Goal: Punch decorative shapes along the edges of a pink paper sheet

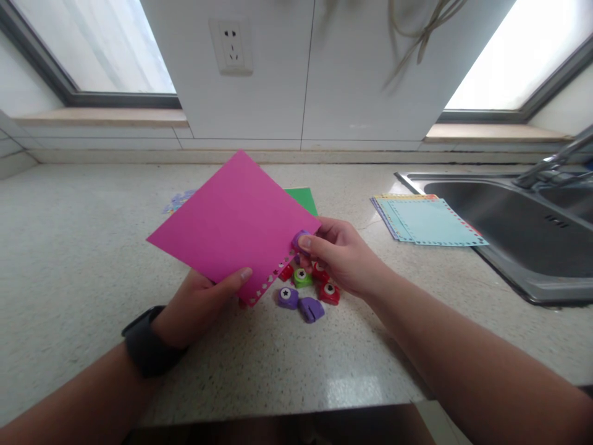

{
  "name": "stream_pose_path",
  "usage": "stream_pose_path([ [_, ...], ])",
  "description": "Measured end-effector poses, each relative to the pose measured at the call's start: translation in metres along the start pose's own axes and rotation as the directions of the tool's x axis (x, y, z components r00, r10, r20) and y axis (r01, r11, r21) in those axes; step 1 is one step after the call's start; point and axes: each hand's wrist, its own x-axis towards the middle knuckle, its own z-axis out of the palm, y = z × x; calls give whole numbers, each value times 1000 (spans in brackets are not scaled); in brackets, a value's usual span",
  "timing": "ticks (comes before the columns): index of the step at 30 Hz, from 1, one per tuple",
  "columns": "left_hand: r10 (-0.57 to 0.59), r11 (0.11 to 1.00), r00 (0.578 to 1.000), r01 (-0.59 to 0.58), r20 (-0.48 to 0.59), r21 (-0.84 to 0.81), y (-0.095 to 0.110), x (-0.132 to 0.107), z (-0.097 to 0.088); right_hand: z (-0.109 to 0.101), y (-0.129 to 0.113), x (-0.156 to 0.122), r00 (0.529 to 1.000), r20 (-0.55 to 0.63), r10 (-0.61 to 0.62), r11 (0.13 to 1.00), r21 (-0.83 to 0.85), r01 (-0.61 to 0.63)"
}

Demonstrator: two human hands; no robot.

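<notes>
The magenta paper sheet (231,222) is held tilted above the worktop (83,247), with one corner pointing away. A row of small punched holes runs along its near right edge, from the bottom corner upward. The left hand (199,303) pinches it by the bottom corner. A small purple paper punch (300,240) sits over that same edge near the right corner, pinched in the right hand (340,253).

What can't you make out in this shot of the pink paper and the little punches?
Head view:
- purple punch: mostly covered by the right hand and the pink paper; its pattern is unseen.
- green sheet: largely behind the pink paper.
- pale scraps beyond the paper: too small, blurred.
- faucet: cut off by the right edge.
</notes>
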Motion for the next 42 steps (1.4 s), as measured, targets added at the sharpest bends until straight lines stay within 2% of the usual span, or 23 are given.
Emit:
stream_pose_path([
  [4,-86,959,993,104,78,-264,2,1,0,-5,-4,-1,999,29,-29,999,28,28],
  [7,-83,906,992,115,97,-408,13,6,1,-13,-8,-2,998,49,-27,999,34,25],
  [10,-108,817,986,160,125,-555,24,11,-3,-22,-12,-2,998,67,-19,1000,-3,19],
  [13,-175,731,963,265,203,-629,28,15,-13,-29,-17,-3,994,109,-13,1000,-25,16],
  [16,-237,738,919,381,315,-557,28,16,-27,-34,-21,-5,981,192,30,999,-45,-22],
  [19,-248,777,887,423,390,-467,30,14,-34,-35,-22,-7,961,258,98,994,-75,-81],
  [23,-291,851,841,445,456,-279,30,11,-28,-33,-26,-10,941,265,210,973,-155,-173],
  [26,-331,892,806,437,491,-116,22,10,-22,-36,-31,-11,938,265,224,966,-187,-178],
  [31,-311,925,833,377,457,-58,13,10,-19,-51,-35,-8,978,161,133,948,-308,-79],
  [33,-307,925,844,373,440,-71,13,10,-18,-57,-35,-5,993,87,74,903,-429,-29],
  [35,-301,925,859,369,415,-93,14,10,-16,-61,-35,-4,999,47,-16,800,-599,42],
  [37,-291,925,873,361,391,-118,15,10,-14,-62,-35,-3,993,80,-90,641,-758,119],
  [39,-279,925,887,350,367,-145,15,9,-13,-62,-34,-3,985,131,-109,493,-854,168],
  [42,-276,915,898,354,342,-192,15,6,-12,-60,-30,-4,986,138,-98,372,-914,165],
])
